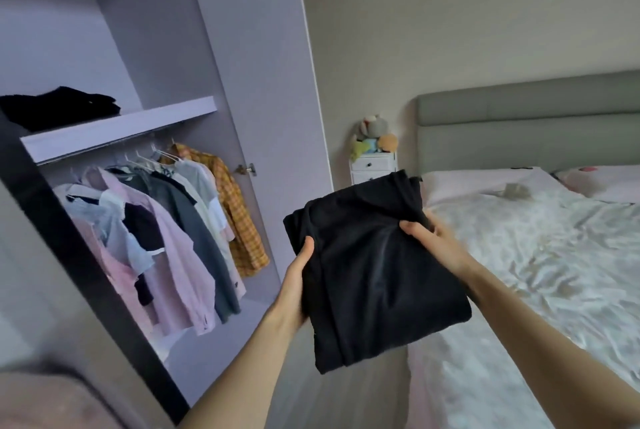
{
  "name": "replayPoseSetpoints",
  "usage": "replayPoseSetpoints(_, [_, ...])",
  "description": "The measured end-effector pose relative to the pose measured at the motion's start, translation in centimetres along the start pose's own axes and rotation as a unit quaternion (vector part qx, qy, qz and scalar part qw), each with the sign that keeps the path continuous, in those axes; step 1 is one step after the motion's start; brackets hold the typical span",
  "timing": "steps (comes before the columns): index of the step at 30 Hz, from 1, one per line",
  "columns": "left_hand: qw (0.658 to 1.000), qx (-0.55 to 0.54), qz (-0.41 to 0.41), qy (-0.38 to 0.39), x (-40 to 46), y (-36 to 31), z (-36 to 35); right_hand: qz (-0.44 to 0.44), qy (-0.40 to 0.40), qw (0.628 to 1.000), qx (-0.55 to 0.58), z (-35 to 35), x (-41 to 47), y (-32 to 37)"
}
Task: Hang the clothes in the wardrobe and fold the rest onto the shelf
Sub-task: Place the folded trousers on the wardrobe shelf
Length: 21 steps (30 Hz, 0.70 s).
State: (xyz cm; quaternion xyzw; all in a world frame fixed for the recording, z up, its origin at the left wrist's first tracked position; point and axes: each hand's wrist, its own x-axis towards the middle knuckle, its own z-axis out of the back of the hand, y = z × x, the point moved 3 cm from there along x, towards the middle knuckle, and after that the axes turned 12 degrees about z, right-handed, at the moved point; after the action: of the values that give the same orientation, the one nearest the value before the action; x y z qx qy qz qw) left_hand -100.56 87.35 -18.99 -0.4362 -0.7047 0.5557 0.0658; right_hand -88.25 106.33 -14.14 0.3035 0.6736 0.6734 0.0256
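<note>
Two hands: both hold one folded black garment (374, 276) in the air, between wardrobe and bed.
Left hand (298, 286): grips the garment's left edge, thumb on top.
Right hand (433, 241): pinches the upper right part, thumb on top.
Shelf (117, 132): up and left of the left hand, bears another folded black garment (59, 106).
Hanging shirts (162, 221): left of the left hand, under the shelf.
Bed (540, 255): right of the right hand.

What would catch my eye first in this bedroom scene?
A folded black garment sits in the middle, held by the left hand and right hand. At left, an open wardrobe shows hanging shirts under a shelf with dark clothes. A bed fills the right.
</note>
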Motion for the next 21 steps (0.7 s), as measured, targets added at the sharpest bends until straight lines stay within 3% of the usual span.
replayPoseSetpoints(5, [0.961, -0.026, -0.109, -0.251, 6.1, -6.6, 4.6, 0.087, 0.094, 0.981, -0.145, -2.9, 9.1, -2.5])
replayPoseSetpoints(10, [0.924, 0.129, -0.182, -0.31, 13.7, -12.9, 6.7, 0.136, 0.189, 0.951, -0.202, -4.0, 19.9, -5.7])
replayPoseSetpoints(16, [0.891, 0.21, -0.168, -0.366, 20.5, -21.7, 10.1, 0.166, 0.252, 0.932, -0.199, -6.0, 31.6, -7.7])
replayPoseSetpoints(19, [0.9, 0.168, -0.124, -0.383, 22.6, -25.6, 12.2, 0.175, 0.304, 0.917, -0.192, -8.3, 36.6, -8.2])
replayPoseSetpoints(21, [0.918, 0.062, -0.091, -0.381, 23.2, -27.3, 14.5, 0.181, 0.331, 0.907, -0.187, -10.1, 39.3, -8.8])
